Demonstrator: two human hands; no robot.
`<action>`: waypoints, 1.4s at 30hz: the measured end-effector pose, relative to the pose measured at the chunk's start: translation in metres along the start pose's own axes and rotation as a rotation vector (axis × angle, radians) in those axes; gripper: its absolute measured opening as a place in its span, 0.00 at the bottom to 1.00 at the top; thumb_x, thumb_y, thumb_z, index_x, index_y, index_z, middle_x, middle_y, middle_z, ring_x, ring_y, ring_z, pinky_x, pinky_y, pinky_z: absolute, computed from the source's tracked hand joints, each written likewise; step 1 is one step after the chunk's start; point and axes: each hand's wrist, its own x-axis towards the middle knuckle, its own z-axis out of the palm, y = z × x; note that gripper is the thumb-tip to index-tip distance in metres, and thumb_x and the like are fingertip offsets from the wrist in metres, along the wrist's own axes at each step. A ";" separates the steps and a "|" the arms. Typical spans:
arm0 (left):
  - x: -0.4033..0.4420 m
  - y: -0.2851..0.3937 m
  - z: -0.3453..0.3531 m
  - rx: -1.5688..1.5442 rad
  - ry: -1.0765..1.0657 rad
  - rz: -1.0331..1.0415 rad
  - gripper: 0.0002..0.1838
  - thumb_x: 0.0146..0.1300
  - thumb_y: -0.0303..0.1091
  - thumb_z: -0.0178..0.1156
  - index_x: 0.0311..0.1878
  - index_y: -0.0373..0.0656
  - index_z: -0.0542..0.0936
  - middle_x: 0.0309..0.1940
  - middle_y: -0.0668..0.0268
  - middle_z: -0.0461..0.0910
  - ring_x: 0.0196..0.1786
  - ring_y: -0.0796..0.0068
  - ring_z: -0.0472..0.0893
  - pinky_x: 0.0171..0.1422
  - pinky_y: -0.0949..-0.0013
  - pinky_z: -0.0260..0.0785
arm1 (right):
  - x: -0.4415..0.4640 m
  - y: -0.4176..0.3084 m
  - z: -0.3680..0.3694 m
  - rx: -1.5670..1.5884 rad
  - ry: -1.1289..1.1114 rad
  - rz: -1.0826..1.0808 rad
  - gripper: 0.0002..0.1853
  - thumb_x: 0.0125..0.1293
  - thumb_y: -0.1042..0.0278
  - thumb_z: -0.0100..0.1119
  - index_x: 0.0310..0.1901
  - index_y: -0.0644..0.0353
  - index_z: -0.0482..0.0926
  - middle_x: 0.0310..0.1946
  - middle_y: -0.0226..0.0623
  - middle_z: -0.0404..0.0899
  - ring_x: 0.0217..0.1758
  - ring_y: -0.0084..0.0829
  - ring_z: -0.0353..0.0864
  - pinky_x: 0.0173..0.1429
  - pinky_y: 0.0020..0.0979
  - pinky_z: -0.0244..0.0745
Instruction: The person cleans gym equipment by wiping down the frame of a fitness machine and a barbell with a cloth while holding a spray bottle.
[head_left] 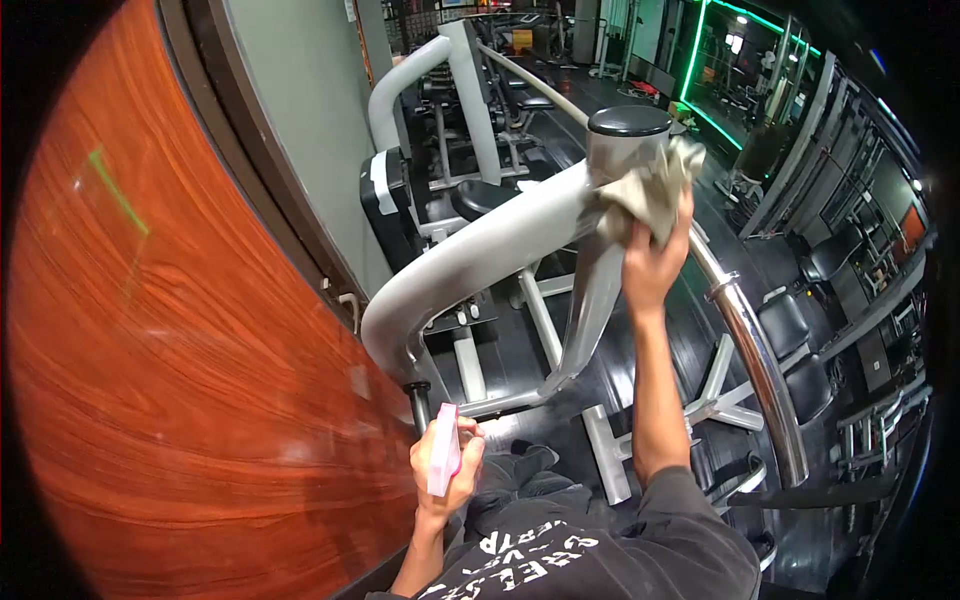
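One pink sprayer (444, 452) clasped in L grip (462, 484), contents hidden; R grip (655, 265) clenched on cloth (645, 198) agst post (622, 152).

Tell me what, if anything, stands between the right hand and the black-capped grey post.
Only the beige cloth, bunched in the right hand and apparently against the grey post, just below its black cap. Nothing else visible stands between them.

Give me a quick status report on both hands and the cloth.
Right fingers holding cloth against grey machine frame. Left fingers around pink object. Nothing visibly blocking the cloth.
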 end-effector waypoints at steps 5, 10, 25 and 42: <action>0.000 -0.003 0.006 -0.003 0.004 0.067 0.10 0.61 0.21 0.60 0.45 0.34 0.75 0.31 0.62 0.81 0.24 0.81 0.78 0.29 0.76 0.70 | 0.049 0.010 0.029 -0.331 -0.091 -0.183 0.36 0.51 0.86 0.53 0.65 0.51 0.71 0.71 0.49 0.62 0.76 0.53 0.53 0.79 0.42 0.52; 0.001 -0.004 0.002 0.018 0.032 0.050 0.09 0.60 0.21 0.62 0.44 0.33 0.76 0.27 0.64 0.81 0.22 0.82 0.77 0.28 0.76 0.69 | -0.040 0.029 0.020 -0.401 -0.340 -0.227 0.39 0.46 0.89 0.53 0.62 0.45 0.75 0.71 0.47 0.62 0.74 0.50 0.59 0.75 0.40 0.62; -0.001 -0.026 -0.004 0.099 0.021 0.039 0.10 0.63 0.24 0.59 0.46 0.34 0.75 0.34 0.62 0.79 0.27 0.81 0.78 0.31 0.76 0.72 | -0.046 0.074 0.017 -0.202 -0.073 -0.019 0.37 0.49 0.86 0.48 0.65 0.50 0.72 0.66 0.61 0.65 0.71 0.58 0.62 0.74 0.44 0.60; -0.003 -0.014 0.010 0.060 0.005 0.092 0.10 0.59 0.22 0.63 0.44 0.33 0.77 0.30 0.63 0.81 0.23 0.80 0.78 0.30 0.75 0.70 | 0.072 0.029 0.023 -0.308 0.080 -0.228 0.28 0.57 0.65 0.63 0.60 0.55 0.72 0.65 0.58 0.67 0.68 0.56 0.67 0.71 0.44 0.63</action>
